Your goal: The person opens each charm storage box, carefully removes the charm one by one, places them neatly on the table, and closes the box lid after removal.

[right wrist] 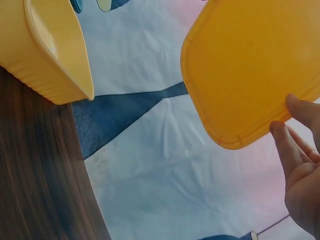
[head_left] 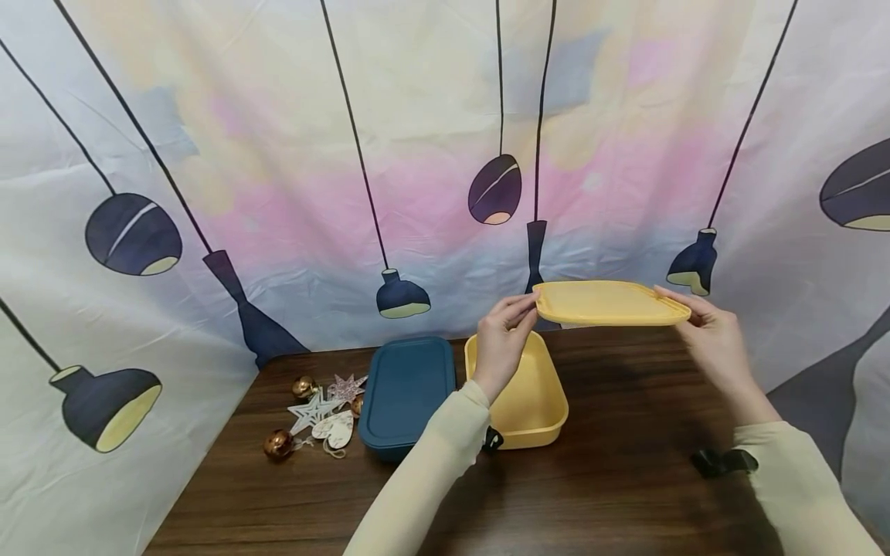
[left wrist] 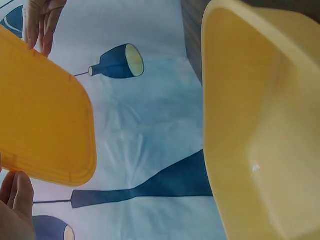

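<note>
A yellow lid [head_left: 612,303] is held up in the air above the back of the table. My left hand [head_left: 502,340] pinches its left edge between thumb and fingers. At the opposite edge, my right hand [head_left: 716,347] grips the lid the same way; the right wrist view shows thumb and fingers on the rim of the lid [right wrist: 250,70]. Below and left of the lid stands a yellow container [head_left: 549,432] without a cover, partly hidden by my left hand and forearm. Its inside [left wrist: 245,150] looks bare in the left wrist view.
Left of the yellow container sits a blue container with its lid on [head_left: 409,390]. Beside it lie a white star [head_left: 314,411], a pink star [head_left: 346,388], a heart ornament [head_left: 335,428] and copper baubles [head_left: 279,444]. A printed curtain [head_left: 445,193] hangs behind the wooden table [head_left: 612,494].
</note>
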Demonstrator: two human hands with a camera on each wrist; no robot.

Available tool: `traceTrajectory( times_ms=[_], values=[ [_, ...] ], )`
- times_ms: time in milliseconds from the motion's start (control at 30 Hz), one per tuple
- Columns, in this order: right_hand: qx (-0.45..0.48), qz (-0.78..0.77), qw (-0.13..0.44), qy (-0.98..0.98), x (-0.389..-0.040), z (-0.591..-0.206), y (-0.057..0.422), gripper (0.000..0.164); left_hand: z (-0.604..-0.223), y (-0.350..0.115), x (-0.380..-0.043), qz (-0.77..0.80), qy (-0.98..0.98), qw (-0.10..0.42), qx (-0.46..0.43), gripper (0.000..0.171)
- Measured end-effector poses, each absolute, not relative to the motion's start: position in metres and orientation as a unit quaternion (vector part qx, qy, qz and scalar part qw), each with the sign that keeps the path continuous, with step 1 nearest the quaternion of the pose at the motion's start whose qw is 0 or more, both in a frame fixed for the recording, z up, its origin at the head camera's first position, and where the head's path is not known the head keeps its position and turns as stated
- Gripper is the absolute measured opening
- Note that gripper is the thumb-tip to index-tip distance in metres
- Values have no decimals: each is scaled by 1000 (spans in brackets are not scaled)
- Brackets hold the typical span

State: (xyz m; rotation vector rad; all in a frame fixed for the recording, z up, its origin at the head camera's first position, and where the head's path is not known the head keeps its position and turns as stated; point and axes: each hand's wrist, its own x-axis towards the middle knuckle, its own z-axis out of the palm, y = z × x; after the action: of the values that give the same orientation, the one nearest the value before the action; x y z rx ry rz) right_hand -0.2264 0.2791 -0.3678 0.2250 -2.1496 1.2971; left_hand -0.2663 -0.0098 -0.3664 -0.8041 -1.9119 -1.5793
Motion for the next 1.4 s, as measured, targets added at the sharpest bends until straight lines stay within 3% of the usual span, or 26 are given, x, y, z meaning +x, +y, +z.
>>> traceTrajectory(
  times_ms=[300,767,1400],
  values=[
    [88,496,340,-794,-227,-364,256,30,-363,-28,-264,-566,-709,305,-291,32],
    [125,490,350,-789,-232,-361,232,33,-354,-57,-262,-548,-723,314,-279,32],
    [136,525,192,-818,-250,-368,209,46,-359,-79,-265,-553,-757,284,-203,31]
  ],
)
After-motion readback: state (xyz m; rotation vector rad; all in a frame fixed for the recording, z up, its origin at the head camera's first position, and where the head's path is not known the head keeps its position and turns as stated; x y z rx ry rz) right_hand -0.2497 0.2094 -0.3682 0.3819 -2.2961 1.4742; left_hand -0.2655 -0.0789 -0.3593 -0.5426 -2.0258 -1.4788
